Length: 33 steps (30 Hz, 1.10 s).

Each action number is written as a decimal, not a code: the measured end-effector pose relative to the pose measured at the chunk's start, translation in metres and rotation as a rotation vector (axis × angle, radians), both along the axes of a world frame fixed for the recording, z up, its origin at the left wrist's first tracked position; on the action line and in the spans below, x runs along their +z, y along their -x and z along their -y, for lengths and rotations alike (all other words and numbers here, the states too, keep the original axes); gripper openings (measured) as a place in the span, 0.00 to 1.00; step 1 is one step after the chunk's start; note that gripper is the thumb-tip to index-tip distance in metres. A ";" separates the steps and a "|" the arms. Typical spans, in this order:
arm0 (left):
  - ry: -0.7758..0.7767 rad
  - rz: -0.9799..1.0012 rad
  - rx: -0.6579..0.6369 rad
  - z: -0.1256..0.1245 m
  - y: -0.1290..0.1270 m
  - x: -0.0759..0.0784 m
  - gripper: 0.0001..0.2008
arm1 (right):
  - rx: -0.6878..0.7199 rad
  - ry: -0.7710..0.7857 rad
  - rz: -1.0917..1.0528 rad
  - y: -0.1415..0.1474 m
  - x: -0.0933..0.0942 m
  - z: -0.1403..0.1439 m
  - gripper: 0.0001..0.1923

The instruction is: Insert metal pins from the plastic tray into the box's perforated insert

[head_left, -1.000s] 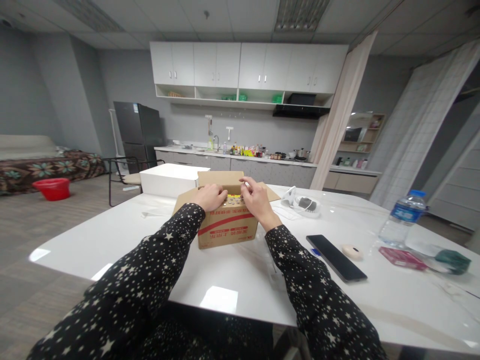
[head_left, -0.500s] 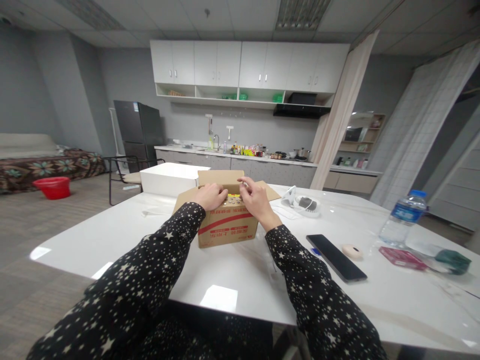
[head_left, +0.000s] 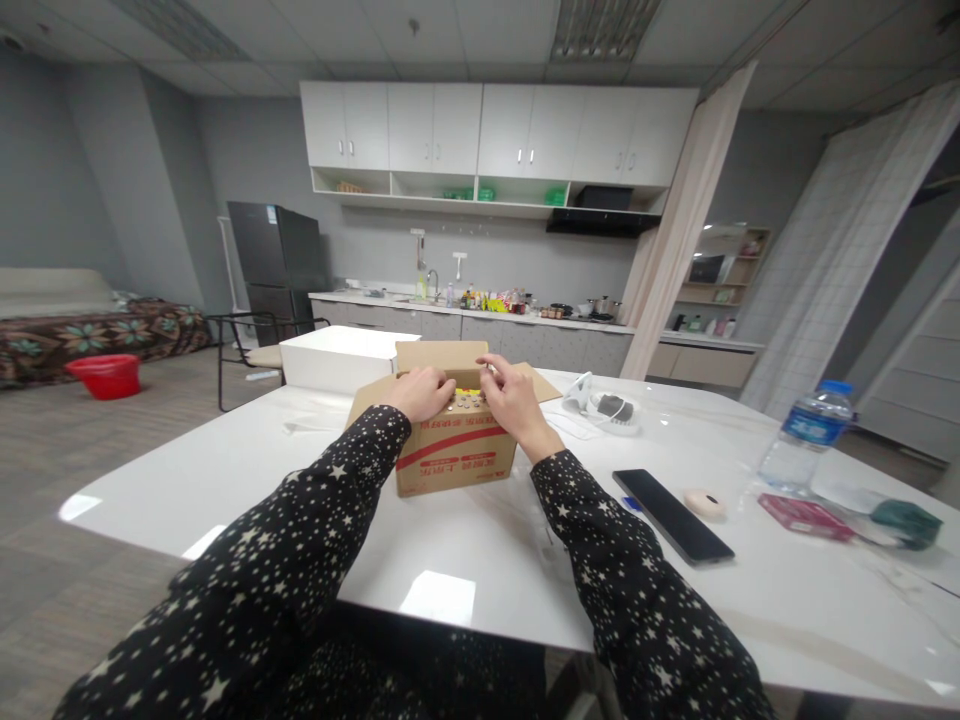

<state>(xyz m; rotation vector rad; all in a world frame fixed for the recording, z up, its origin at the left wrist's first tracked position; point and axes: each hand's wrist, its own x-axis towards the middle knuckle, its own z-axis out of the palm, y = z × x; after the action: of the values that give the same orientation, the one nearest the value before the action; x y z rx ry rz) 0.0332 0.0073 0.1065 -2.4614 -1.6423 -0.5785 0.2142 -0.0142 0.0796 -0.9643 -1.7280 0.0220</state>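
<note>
Item: cardboard box (head_left: pixel 455 455), brown with red print, standing on the white worktop (head_left: pixel 247 470) directly ahead of the person. All places below were taken from this box.

Condition: top open. Rear flap and both side flaps stood up and outward. The near flap lay folded down over the opening, with a patch of small round things showing on it between the two hands; what they were could not be told. A strip of yellow showed inside the box behind them.

Left hand (head_left: pixel 421 392): rested on the near top edge, left of centre, fingers curled onto the rim. Grip closed on the box edge as far as could be seen; nothing separate in it.

Right hand (head_left: pixel 511 397): at the top edge, right of centre, fingertips pinched together at the yellow contents. Whether it held anything could not be told.

Progress, judged: box opened, contents being handled at the mouth; nothing yet lay taken out beside it.

Surroundings: white box (head_left: pixel 339 358) behind and to the left; phone (head_left: pixel 673 516) to the right, nearer the person; water bottle (head_left: pixel 804 437) far right; pink packet (head_left: pixel 804 515) below the bottle.
</note>
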 end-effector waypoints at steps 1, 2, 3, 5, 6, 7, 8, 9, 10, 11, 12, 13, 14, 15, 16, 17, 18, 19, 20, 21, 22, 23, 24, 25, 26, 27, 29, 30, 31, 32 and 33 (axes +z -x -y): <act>-0.003 -0.004 0.004 0.000 0.000 0.000 0.23 | 0.011 0.001 0.020 0.000 0.000 0.001 0.15; -0.006 -0.007 0.007 0.000 0.000 0.000 0.23 | 0.020 0.003 0.035 0.000 0.001 0.001 0.15; -0.009 -0.008 0.009 0.000 0.000 0.000 0.22 | 0.022 0.005 0.039 0.001 0.001 0.002 0.15; -0.010 -0.010 0.006 0.001 0.000 0.000 0.23 | 0.007 0.010 0.020 0.001 0.001 0.002 0.15; -0.009 -0.010 0.000 0.001 0.000 0.000 0.24 | -0.002 0.012 0.004 0.001 0.001 0.001 0.15; -0.009 -0.010 -0.005 0.000 0.000 0.000 0.24 | -0.009 0.014 -0.009 0.001 0.001 0.001 0.15; -0.009 -0.011 -0.008 0.000 0.000 0.000 0.24 | -0.011 0.017 -0.015 0.000 0.001 0.001 0.15; -0.011 -0.013 -0.010 0.000 0.000 0.000 0.24 | -0.007 0.018 -0.010 0.000 0.001 0.001 0.15; -0.012 -0.015 -0.008 0.000 0.000 0.000 0.23 | 0.002 0.019 0.001 0.001 0.001 0.001 0.15; -0.014 -0.017 -0.003 0.000 0.000 0.000 0.23 | 0.011 0.017 0.014 0.001 0.001 0.001 0.15; -0.015 -0.018 0.002 0.000 0.000 0.000 0.23 | 0.020 0.013 0.028 0.001 0.001 0.002 0.15; -0.015 -0.019 0.005 0.000 0.000 0.000 0.22 | 0.023 0.009 0.036 0.001 0.002 0.002 0.15; -0.015 -0.020 0.005 0.000 0.000 0.000 0.22 | 0.019 0.004 0.035 0.001 0.002 0.002 0.15; -0.015 -0.019 0.002 0.000 -0.001 0.000 0.23 | 0.011 0.000 0.026 0.001 0.002 0.002 0.14; -0.014 -0.017 -0.001 0.000 -0.001 0.000 0.23 | -0.001 -0.003 0.012 0.001 0.002 0.002 0.14; -0.013 -0.016 -0.004 0.000 -0.001 0.000 0.23 | -0.010 -0.004 0.000 0.001 0.002 0.001 0.14; -0.012 -0.014 -0.004 0.001 -0.001 0.000 0.23 | -0.015 -0.004 -0.008 0.001 0.002 0.001 0.14; -0.011 -0.013 -0.004 0.001 -0.001 0.001 0.23 | -0.015 -0.004 -0.007 0.001 0.002 0.001 0.14; -0.009 -0.013 -0.003 0.001 -0.001 0.001 0.23 | -0.010 -0.003 0.002 0.001 0.002 0.001 0.14; -0.009 -0.013 -0.002 0.002 -0.001 0.001 0.23 | -0.002 -0.002 0.015 0.001 0.002 0.002 0.14; -0.010 -0.014 -0.002 0.002 -0.001 0.001 0.23 | 0.002 -0.001 0.026 0.001 0.002 0.002 0.14; -0.012 -0.014 -0.003 0.002 -0.001 0.001 0.23 | 0.002 -0.003 0.031 0.002 0.003 0.002 0.14; -0.014 -0.014 -0.004 0.002 -0.001 0.001 0.23 | -0.005 -0.006 0.029 0.002 0.003 0.003 0.14; -0.015 -0.014 -0.003 0.002 -0.001 0.001 0.23 | -0.015 -0.008 0.020 0.002 0.003 0.003 0.14; -0.016 -0.014 -0.003 0.002 -0.001 0.001 0.23 | -0.026 -0.010 0.009 0.002 0.003 0.003 0.14; -0.016 -0.015 -0.002 0.002 -0.001 0.001 0.23 | -0.034 -0.010 0.001 0.002 0.003 0.003 0.13; -0.015 -0.016 -0.002 0.002 -0.001 0.000 0.23 | -0.035 -0.008 0.006 0.002 0.003 0.004 0.14; -0.016 -0.016 -0.005 0.001 -0.001 0.000 0.23 | -0.030 -0.006 0.017 0.002 0.003 0.004 0.14; -0.016 -0.014 -0.007 0.001 -0.001 0.000 0.23 | -0.025 -0.006 0.028 0.002 0.003 0.004 0.14; -0.016 -0.011 -0.008 0.001 -0.001 0.000 0.23 | -0.023 -0.007 0.032 0.002 0.003 0.004 0.14; -0.014 -0.007 -0.008 0.000 -0.001 0.000 0.23 | -0.027 -0.010 0.032 0.003 0.003 0.004 0.14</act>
<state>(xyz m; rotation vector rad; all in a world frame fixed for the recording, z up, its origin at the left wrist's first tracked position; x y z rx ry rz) 0.0338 0.0069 0.1063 -2.4585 -1.6204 -0.5799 0.2116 -0.0183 0.0829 -0.9845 -1.7424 -0.0196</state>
